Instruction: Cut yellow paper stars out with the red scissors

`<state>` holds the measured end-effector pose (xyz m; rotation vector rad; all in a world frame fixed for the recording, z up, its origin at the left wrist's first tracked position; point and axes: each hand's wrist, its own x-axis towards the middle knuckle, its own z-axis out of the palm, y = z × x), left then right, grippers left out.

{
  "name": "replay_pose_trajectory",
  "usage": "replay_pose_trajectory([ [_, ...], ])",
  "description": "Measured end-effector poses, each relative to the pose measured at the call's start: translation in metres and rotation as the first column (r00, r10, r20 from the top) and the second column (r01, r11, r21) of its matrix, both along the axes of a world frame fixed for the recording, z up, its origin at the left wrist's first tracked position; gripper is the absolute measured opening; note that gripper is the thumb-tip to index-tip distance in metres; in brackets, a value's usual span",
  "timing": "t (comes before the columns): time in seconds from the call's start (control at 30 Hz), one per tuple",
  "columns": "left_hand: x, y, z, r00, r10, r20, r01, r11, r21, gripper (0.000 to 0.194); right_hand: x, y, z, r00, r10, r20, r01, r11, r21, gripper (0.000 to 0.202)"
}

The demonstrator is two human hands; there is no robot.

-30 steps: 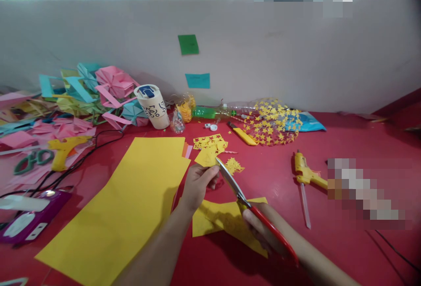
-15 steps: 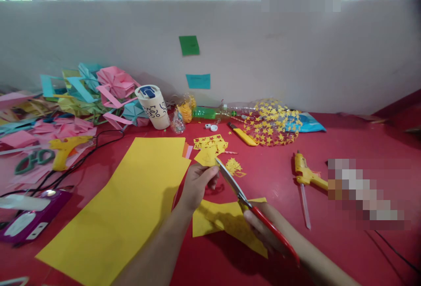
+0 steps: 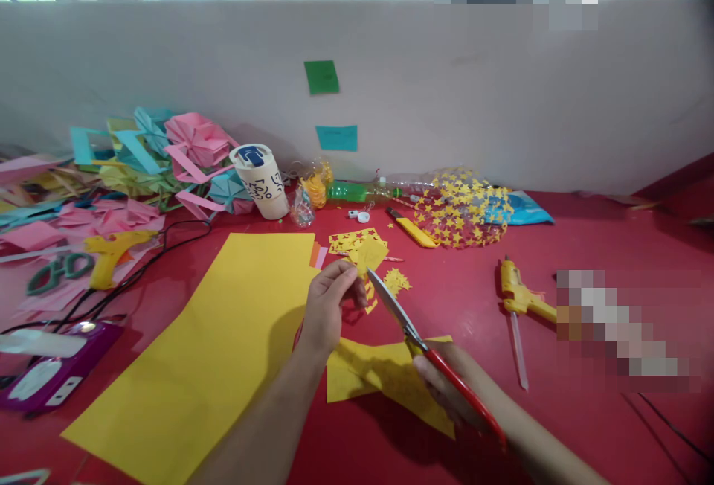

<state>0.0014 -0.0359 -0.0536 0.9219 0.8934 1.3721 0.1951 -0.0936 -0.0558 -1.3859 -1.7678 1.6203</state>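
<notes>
My left hand [image 3: 333,297] pinches a small piece of yellow paper [image 3: 368,254] beside the scissor tips. In my right hand [image 3: 446,381] are red-handled scissors [image 3: 393,306], their blades pointing up and left toward that piece, nearly closed. Small yellow stars [image 3: 396,281] lie in a pile just right of the blades. Behind the held piece is a yellow sheet with star-shaped holes [image 3: 340,240]. Cut yellow paper [image 3: 357,377] lies under my hands, and a large yellow sheet [image 3: 223,351] spreads to the left.
Glue guns [image 3: 516,289] lie right and left. Green scissors [image 3: 59,273], a purple device [image 3: 61,366] and folded paper [image 3: 195,139] are at left. Toward the wall stand a white cup [image 3: 262,184], a green bottle [image 3: 349,191], a yellow cutter [image 3: 416,230] and star-covered plastic [image 3: 462,210].
My left hand has moved slightly left and up, and the yellow piece it holds has turned. The scissors have barely moved; a cut strip now shows below their tips.
</notes>
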Motion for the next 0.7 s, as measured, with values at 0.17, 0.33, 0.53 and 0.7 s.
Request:
replay_pose_trajectory([
  [0.17,0.0018,-0.0001,-0.0021,0.993,-0.121,-0.005,0.121,0.992,-0.020,0.017,-0.0009,-0.0009,-0.0027,0.999,-0.048,0.008,0.048,0.999,0.005,0.047],
  [0.33,0.0012,0.0001,-0.0007,0.999,-0.033,-0.017,0.033,0.999,0.021,0.017,0.0009,-0.0001,-0.0048,0.999,-0.037,0.029,0.039,0.997,-0.067,0.044],
  [0.53,-0.0022,0.0008,-0.0018,0.998,0.004,-0.063,-0.002,0.999,0.033,0.019,0.0031,-0.0004,-0.0068,1.000,-0.016,0.024,0.017,0.998,-0.061,0.043],
  [0.7,-0.0034,0.0015,-0.0058,0.996,-0.017,-0.090,0.019,1.000,0.023,0.017,0.0083,-0.0001,-0.0057,0.994,0.109,0.022,-0.109,0.994,0.006,0.045],
])
